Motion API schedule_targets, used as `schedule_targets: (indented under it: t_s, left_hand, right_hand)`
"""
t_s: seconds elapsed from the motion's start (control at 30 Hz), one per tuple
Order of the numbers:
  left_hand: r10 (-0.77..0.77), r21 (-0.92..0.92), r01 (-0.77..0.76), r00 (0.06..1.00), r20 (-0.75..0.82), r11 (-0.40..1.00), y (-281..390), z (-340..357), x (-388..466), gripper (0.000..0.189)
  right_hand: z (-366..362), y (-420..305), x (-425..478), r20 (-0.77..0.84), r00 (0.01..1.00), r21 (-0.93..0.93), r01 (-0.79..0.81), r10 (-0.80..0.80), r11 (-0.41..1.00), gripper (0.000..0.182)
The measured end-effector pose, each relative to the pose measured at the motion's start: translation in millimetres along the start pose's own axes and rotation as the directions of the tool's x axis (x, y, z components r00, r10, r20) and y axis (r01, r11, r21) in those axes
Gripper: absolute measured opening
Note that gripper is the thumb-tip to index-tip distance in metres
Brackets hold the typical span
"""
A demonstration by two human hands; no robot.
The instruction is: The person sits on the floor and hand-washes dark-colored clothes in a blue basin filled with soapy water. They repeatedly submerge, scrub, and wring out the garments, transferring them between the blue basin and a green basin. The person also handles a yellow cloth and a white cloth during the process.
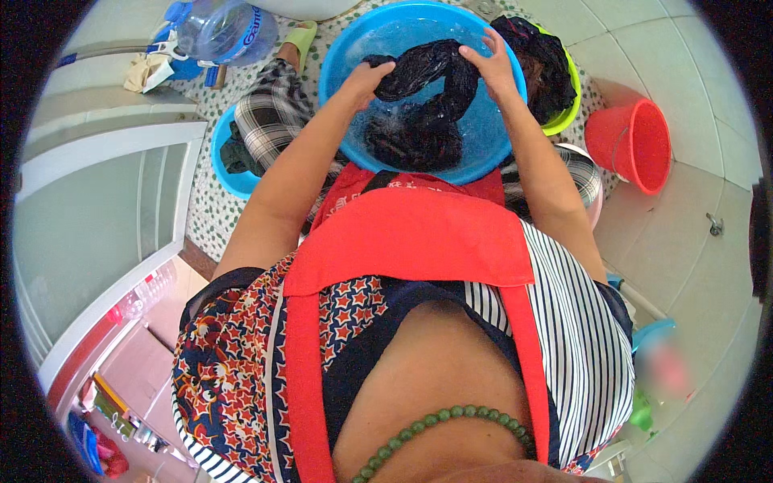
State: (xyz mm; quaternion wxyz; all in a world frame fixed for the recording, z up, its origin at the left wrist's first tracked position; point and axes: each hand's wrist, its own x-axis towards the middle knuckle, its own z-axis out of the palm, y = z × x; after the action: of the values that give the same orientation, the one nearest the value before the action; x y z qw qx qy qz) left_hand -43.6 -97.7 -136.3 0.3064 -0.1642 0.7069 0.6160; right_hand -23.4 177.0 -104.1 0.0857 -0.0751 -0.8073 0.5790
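A large blue plastic basin [338,130] of soapy water stands on the floor before me. Over it, my left hand [363,81] grips one end of a wet black garment [416,72], thumb on top. My right hand [492,63] pinches the same dark cloth between thumb and fingers near the basin's right side, its other fingers raised. Between the two hands the cloth arches up, and its lower part lies bunched in the water near the basin's front. The exact kind of garment cannot be told.
Right of the basin, a yellow-green basin [570,111] holds dark clothes [537,66], with a red bucket [655,148] by the tiled wall. At left are a smaller blue basin [220,172] with dark cloth, a large water bottle [226,30] and a white-framed door [190,175].
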Motion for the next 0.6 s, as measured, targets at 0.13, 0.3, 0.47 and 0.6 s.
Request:
schedule_targets:
  t_s: [0.13,0.3,0.47,0.6]
  left_hand:
    - [0.155,0.687,-0.152,0.986,0.058,0.711,-11,6,-2,0.085]
    - [0.192,0.955,-0.171,0.973,0.126,0.242,-37,36,-24,0.062]
    - [0.047,0.905,-0.36,0.932,0.359,0.226,-75,26,10,0.043]
    - [-0.108,0.887,-0.391,0.899,0.425,0.245,-101,29,54,0.045]
  right_hand:
    - [14,19,-32,-0.107,0.98,-0.293,-0.194,0.17,0.936,0.107]
    - [69,29,-85,-0.046,0.94,-0.431,-0.324,0.338,0.842,0.108]
    - [59,26,-67,0.11,0.915,-0.69,-0.21,0.387,0.692,0.091]
    - [54,88,-49,0.167,0.889,-0.8,-0.131,0.427,0.585,0.072]
